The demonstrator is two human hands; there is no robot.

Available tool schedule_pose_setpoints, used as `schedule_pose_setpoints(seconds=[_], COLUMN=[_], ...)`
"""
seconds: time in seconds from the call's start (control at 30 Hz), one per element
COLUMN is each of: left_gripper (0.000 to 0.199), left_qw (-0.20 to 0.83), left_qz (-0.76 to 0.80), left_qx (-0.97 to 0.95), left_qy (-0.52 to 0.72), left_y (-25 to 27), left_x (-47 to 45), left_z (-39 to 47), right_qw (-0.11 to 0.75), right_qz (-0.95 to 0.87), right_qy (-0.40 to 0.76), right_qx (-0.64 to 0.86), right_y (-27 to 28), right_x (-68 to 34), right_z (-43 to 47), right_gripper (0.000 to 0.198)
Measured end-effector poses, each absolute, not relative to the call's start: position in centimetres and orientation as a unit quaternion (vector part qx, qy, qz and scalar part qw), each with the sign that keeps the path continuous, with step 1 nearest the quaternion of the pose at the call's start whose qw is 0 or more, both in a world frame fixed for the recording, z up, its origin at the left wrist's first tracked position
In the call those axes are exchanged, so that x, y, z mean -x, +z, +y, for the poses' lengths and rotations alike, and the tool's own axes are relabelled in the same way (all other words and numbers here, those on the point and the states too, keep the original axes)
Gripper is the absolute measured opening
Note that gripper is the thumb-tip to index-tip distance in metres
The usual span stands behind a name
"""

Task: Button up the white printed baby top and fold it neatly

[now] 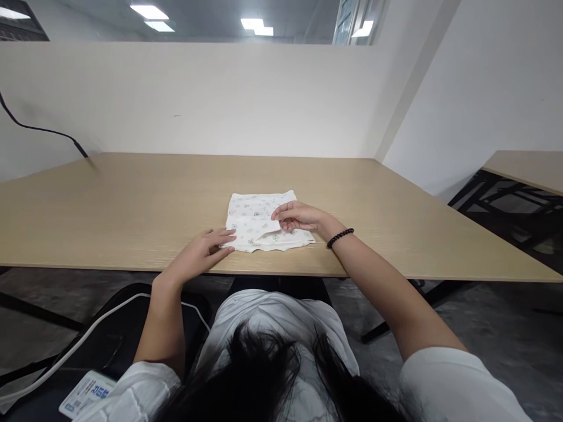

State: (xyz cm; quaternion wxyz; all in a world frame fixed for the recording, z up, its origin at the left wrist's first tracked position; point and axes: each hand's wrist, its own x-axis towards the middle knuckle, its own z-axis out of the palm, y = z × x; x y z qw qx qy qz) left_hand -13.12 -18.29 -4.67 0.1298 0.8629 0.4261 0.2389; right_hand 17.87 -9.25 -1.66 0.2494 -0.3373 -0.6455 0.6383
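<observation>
A white cloth with small scattered prints lies on the table in front of me, near its front edge. Its outline is roughly square, and the near edge is a little wavy. My right hand pinches a flap of the cloth between thumb and fingertips and holds it slightly raised over the right half. A black beaded bracelet circles the right wrist. My left hand rests on the table with fingers stretched out, the fingertips touching the cloth's left near corner.
The wooden table meets a white partition at the back. A black cable comes down to the table's far left. A white cable and a printed card are below on the left. Another table stands at right.
</observation>
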Motion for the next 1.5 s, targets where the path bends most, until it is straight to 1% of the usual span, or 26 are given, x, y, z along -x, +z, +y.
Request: schedule_pose_setpoints(seconds=[0.13,0.2,0.27,0.33,0.4,0.47,0.5,0.53,0.57,0.63,0.7,0.77,0.83,0.87,0.93,1.0,1.07,1.13,1.2,1.23,1.27,1.37,1.5], left_gripper=[0.036,0.032,0.029,0.029,0.034,0.044,0.05,0.055,0.059,0.065,0.068,0.064,0.061,0.063,0.075,0.088,0.09,0.08,0.055,0.044,0.038,0.039,0.042], left_qw=[0.16,0.173,0.176,0.158,0.124,0.09,0.08,0.075,0.073,0.073,0.073,0.078,0.092,0.094,0.083,0.065,0.054,0.054,0.067,0.078,0.086,0.077,0.067], left_qz=[0.4,0.397,0.397,0.4,0.412,0.422,0.423,0.423,0.422,0.431,0.443,0.438,0.416,0.413,0.438,0.47,0.465,0.423,0.38,0.362,0.35,0.342,0.329], left_qx=[-0.85,-0.844,-0.844,-0.849,-0.848,-0.848,-0.854,-0.865,-0.876,-0.888,-0.889,-0.893,-0.902,-0.902,-0.887,-0.869,-0.872,-0.891,-0.905,-0.908,-0.91,-0.907,-0.916], left_qy=[0.304,0.317,0.314,0.307,0.31,0.306,0.291,0.262,0.222,0.142,0.092,0.074,0.073,0.082,0.117,0.141,0.147,0.157,0.181,0.194,0.205,0.234,0.222], left_y=[-5.1,-5.2,-5.0,-4.6,-4.2,-3.9,-3.9,-4.0,-4.1,-4.4,-4.4,-4.0,-3.6,-3.4,-3.3,-3.7,-4.1,-4.4,-4.6,-4.6,-4.7,-5.0,-5.5], left_x=[13.3,13.4,13.4,13.0,11.9,10.4,9.5,8.6,7.8,6.6,6.3,6.7,7.7,8.3,9.5,10.5,11.3,11.9,12.4,12.5,12.6,12.8,12.9], left_z=[-18.3,-18.3,-18.5,-18.7,-18.9,-18.9,-18.9,-18.9,-18.8,-18.8,-19.0,-19.5,-20.0,-20.2,-20.4,-20.5,-20.7,-21.2,-22.0,-22.5,-22.8,-23.2,-22.4], right_qw=[0.191,0.165,0.158,0.183,0.233,0.288,0.298,0.289,0.258,0.156,0.068,0.034,0.048,0.067,0.109,0.098,0.076,0.097,0.123,0.138,0.154,0.201,0.226], right_qz=[-0.691,-0.722,-0.754,-0.782,-0.795,-0.809,-0.827,-0.851,-0.875,-0.906,-0.902,-0.894,-0.899,-0.906,-0.905,-0.894,-0.886,-0.885,-0.893,-0.896,-0.898,-0.896,-0.882], right_qy=[0.594,0.559,0.516,0.466,0.415,0.351,0.308,0.263,0.221,0.166,0.158,0.153,0.14,0.132,0.121,0.134,0.146,0.123,0.1,0.092,0.087,0.064,0.02], right_qx=[0.366,0.373,0.373,0.372,0.376,0.373,0.363,0.351,0.345,0.355,0.397,0.419,0.411,0.397,0.394,0.416,0.433,0.439,0.421,0.411,0.403,0.391,0.413], right_y=[-1.7,-1.6,-1.4,-1.3,-1.4,-1.8,-2.0,-2.4,-2.7,-3.3,-3.4,-2.9,-2.0,-1.5,-1.0,-1.3,-2.1,-3.0,-3.6,-3.8,-3.9,-4.2,-5.3], right_x=[-18.3,-18.4,-18.4,-18.3,-18.1,-17.7,-17.5,-17.3,-17.1,-16.8,-16.6,-16.7,-17.4,-18.0,-19.4,-21.1,-22.6,-23.7,-24.6,-24.9,-25.3,-26.0,-26.5], right_z=[-9.3,-9.5,-9.6,-9.7,-9.6,-9.5,-9.5,-9.5,-9.6,-9.9,-10.4,-11.1,-12.2,-12.8,-14.4,-16.3,-18.4,-20.6,-22.7,-23.6,-24.4,-25.8,-25.7], right_gripper=[0.019,0.015,0.012,0.012,0.017,0.026,0.032,0.039,0.046,0.058,0.064,0.068,0.076,0.081,0.086,0.086,0.084,0.087,0.092,0.09,0.085,0.067,0.06])
